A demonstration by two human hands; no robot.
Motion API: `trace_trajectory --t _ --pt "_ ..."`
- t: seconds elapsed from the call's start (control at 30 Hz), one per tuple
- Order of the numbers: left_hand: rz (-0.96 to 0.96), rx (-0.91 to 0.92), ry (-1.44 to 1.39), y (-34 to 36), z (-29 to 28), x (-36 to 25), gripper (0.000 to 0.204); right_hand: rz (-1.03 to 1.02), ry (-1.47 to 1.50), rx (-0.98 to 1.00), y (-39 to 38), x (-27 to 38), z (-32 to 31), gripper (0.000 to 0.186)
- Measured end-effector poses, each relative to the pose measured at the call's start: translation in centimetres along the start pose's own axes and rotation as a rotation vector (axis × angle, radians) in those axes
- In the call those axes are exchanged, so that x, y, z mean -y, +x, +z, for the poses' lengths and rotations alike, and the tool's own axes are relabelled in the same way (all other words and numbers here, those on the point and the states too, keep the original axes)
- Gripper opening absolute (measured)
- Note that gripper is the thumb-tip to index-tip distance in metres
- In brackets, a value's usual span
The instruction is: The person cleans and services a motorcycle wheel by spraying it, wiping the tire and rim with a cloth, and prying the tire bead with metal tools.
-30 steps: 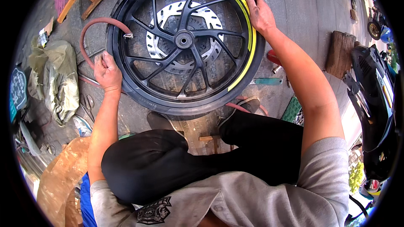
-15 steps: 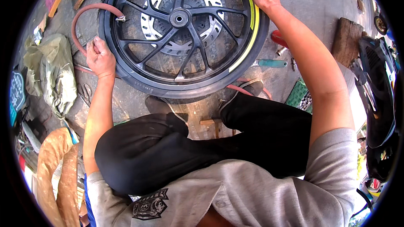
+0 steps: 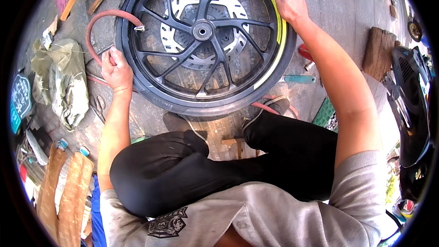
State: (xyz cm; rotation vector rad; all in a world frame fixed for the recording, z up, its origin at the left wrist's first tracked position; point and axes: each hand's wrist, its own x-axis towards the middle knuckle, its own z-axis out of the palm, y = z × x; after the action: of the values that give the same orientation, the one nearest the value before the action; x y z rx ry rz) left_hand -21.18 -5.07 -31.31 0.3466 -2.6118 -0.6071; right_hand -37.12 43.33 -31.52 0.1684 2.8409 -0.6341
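Note:
A black spoked motorcycle wheel (image 3: 220, 60) with its tyre leans before me, above my feet. Yellow rim tape runs along its right side, and a slotted brake disc (image 3: 176, 16) shows behind the spokes. My left hand (image 3: 116, 69) is closed round a red rubber air hose (image 3: 91, 29), beside the tyre's left edge. The hose arches up, and its metal end (image 3: 140, 28) sits at the inner rim on the left; its exact contact with the valve cannot be made out. My right hand (image 3: 291, 5) grips the tyre at the upper right, thumb on the near face.
A greenish cloth sack (image 3: 64, 87) and pliers (image 3: 97, 107) lie left. At right are a teal-handled tool (image 3: 299, 79), a red cylinder (image 3: 305, 51), a green tray (image 3: 325, 113) and a wooden block (image 3: 379, 52). Another person's brown-clad legs (image 3: 75, 192) show lower left.
The view has shifted, so the wheel and both hands appear slightly lower and further right. Both holds look unchanged. The other person's legs at lower left have straightened and moved apart.

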Motion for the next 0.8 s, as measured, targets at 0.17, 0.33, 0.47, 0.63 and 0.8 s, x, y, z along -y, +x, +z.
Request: trace_trajectory --t 0.17,0.33,0.47,0.63,0.8 --pt "-0.087 0.064 -0.044 0.1 0.0 0.0 0.027 0.052 -0.068 0.06 0.0 0.8 -0.9 0.092" --pt "-0.104 0.085 -0.026 -0.1 -0.6 0.5 0.025 0.087 -0.074 0.094 -0.2 1.7 -1.3 0.096" --pt "-0.142 0.063 -0.048 -0.1 -0.1 0.2 0.024 0.094 -0.097 0.08 -0.2 1.6 -1.3 0.095" --pt "-0.1 0.033 -0.064 0.0 -0.1 0.3 0.023 0.062 -0.089 0.051 -0.3 1.6 -1.1 0.094" --pt "-0.09 0.019 -0.065 0.0 0.0 0.0 0.022 0.062 -0.108 0.046 -0.5 1.9 -1.3 0.092"
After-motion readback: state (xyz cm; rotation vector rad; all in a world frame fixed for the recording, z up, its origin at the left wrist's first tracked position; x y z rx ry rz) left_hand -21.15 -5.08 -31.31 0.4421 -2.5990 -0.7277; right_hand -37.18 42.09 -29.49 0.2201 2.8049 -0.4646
